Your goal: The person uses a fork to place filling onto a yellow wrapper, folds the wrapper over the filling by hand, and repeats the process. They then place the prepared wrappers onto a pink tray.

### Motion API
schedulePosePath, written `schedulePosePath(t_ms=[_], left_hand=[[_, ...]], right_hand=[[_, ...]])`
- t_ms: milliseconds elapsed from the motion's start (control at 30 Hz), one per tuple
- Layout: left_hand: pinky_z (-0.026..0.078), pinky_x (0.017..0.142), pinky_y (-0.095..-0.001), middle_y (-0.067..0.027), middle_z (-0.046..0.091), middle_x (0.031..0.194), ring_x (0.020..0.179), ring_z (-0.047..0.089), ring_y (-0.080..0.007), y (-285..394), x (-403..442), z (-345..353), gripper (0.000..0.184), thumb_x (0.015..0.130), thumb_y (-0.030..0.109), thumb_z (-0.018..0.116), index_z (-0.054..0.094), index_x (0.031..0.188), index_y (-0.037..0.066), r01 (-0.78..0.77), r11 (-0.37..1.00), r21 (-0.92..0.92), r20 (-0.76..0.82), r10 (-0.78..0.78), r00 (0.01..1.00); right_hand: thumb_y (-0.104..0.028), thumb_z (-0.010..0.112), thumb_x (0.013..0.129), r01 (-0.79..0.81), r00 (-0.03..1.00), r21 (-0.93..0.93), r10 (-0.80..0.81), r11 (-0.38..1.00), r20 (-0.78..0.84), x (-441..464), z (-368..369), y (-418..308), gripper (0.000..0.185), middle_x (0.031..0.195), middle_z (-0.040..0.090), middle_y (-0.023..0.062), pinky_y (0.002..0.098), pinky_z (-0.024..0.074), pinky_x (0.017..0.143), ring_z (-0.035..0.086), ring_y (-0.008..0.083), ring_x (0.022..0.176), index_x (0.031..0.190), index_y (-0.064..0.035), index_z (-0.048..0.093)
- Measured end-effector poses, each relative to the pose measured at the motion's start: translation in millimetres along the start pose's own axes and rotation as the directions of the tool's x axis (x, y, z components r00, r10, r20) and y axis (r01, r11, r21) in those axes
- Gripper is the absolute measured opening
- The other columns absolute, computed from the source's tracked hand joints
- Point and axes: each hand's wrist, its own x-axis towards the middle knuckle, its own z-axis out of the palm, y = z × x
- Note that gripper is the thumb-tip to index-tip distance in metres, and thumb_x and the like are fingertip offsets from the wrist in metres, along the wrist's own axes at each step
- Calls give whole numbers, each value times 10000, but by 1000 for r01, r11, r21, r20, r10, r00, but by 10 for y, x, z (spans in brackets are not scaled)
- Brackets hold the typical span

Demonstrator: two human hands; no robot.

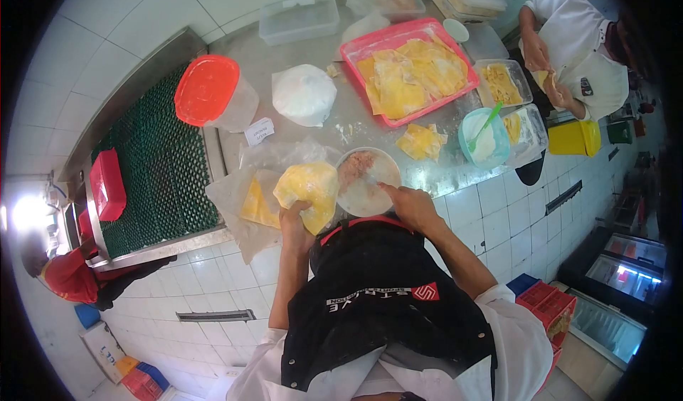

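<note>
My left hand is closed on a yellow, flour-dusted dough wrapper, its thumb on top. Whether this is one sheet or a small stack, I cannot tell. More wrappers lie on a plastic sheet beside that hand. My right hand is closed around a thin utensil that reaches into a white bowl; the utensil's kind is unclear. Pinkish minced filling sits on the bowl's left side.
A pink tray of wrappers stands at the back, with loose wrappers before it. A turquoise bowl holds white powder and a green spoon. Left are a red-lidded tub and a white bag. A co-worker stands at right.
</note>
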Motion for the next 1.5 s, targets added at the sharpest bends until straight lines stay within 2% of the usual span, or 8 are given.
schedulePosePath(t_ms=[167, 467, 567, 733, 1167, 1267, 1367, 1500], left_hand=[[582, 911, -485, -199, 600, 1279, 1137, 643, -360, -27, 27, -76, 651, 733, -18, 475, 471, 1384, -26, 26, 996, -81, 21, -25, 999], [542, 990, -508, -218, 596, 1311, 1174, 619, -395, -62, -12, -183, 742, 660, 56, 475, 476, 1394, -49, 126, 974, -190, 106, -107, 989], [523, 1026, -493, -229, 601, 1313, 1193, 609, -393, -97, -8, -265, 761, 634, 61, 494, 489, 1385, -63, 204, 962, -182, 235, -158, 959], [507, 1048, -489, -237, 599, 1325, 1188, 611, -408, -103, -66, -242, 807, 605, 78, 520, 481, 1397, -72, 297, 926, -234, 391, -190, 901], [536, 1007, -480, -233, 606, 1317, 1150, 635, -402, -41, -83, -222, 796, 620, 102, 532, 480, 1400, -52, 276, 930, -244, 369, -174, 913], [545, 993, -464, -225, 615, 1306, 1131, 647, -387, -19, -58, -270, 787, 627, 99, 532, 483, 1397, -52, 256, 952, -167, 364, -182, 914], [545, 994, -457, -221, 621, 1298, 1126, 651, -380, -8, -80, -188, 788, 628, 97, 537, 482, 1400, -52, 246, 957, -155, 353, -179, 918], [541, 1002, -454, -218, 620, 1304, 1140, 645, -379, -17, -129, -84, 806, 617, 88, 549, 475, 1408, -50, 241, 957, -159, 387, -164, 907]], right_hand=[[-156, 502, 996, -87, 983, 58, 76, 994, 166, -54, -186, -82, 397, 1034, 719, 209, 492, 561, 775, 699, 422, 868, 1380, -153, 599], [-137, 561, 1034, 56, 994, 787, -108, 614, 14, -233, -677, -54, 294, 1028, 757, 72, 313, 520, 802, 672, 142, 917, 1285, -33, 672], [-118, 571, 1028, 231, 971, 783, -183, 578, -151, -213, -683, -210, 282, 1106, 759, 89, 299, 525, 851, 678, 148, 939, 1271, -28, 681], [-85, 600, 1007, 220, 972, 713, -212, 666, -102, -168, -836, -387, 260, 1131, 760, 125, 289, 539, 834, 700, 156, 950, 1239, -28, 703], [-129, 574, 1027, 162, 983, 662, -64, 732, -171, -257, -997, -148, 190, 898, 744, 126, 291, 507, 694, 656, 164, 747, 1081, -1, 703], [-144, 593, 1020, 36, 999, 671, -51, 740, 2, -320, -1121, -129, 174, 835, 727, 118, 302, 497, 659, 640, 179, 690, 1037, 1, 688], [-156, 613, 1010, 233, 971, 577, -161, 783, -174, -318, -1162, -320, 177, 821, 726, 136, 320, 508, 646, 663, 218, 667, 1053, -4, 694], [-151, 638, 986, 183, 981, 530, -116, 828, -158, -306, -1260, -563, 177, 869, 736, 173, 351, 527, 648, 702, 287, 693, 1076, -19, 714]])
